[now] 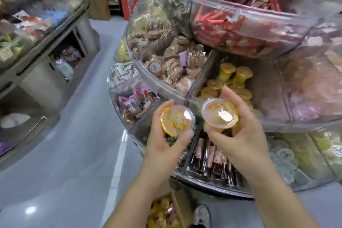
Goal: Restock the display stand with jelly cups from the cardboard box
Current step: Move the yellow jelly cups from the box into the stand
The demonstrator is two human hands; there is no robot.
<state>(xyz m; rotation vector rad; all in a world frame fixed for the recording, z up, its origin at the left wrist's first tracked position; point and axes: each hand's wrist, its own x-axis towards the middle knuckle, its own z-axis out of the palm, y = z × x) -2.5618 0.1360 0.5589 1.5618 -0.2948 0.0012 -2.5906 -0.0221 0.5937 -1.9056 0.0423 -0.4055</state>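
My left hand grips a yellow jelly cup with its clear lid facing up. In my right hand is a second jelly cup. Both cups hover just in front of the middle tier of the round clear display stand. Right behind them is a compartment holding several yellow jelly cups. The cardboard box sits on the floor under my arms, with more yellow jelly cups inside.
Neighbouring compartments hold brown wrapped snacks, red stick packets above and dark stick packets below. A shelf unit stands across the grey aisle floor. My shoe is beside the box.
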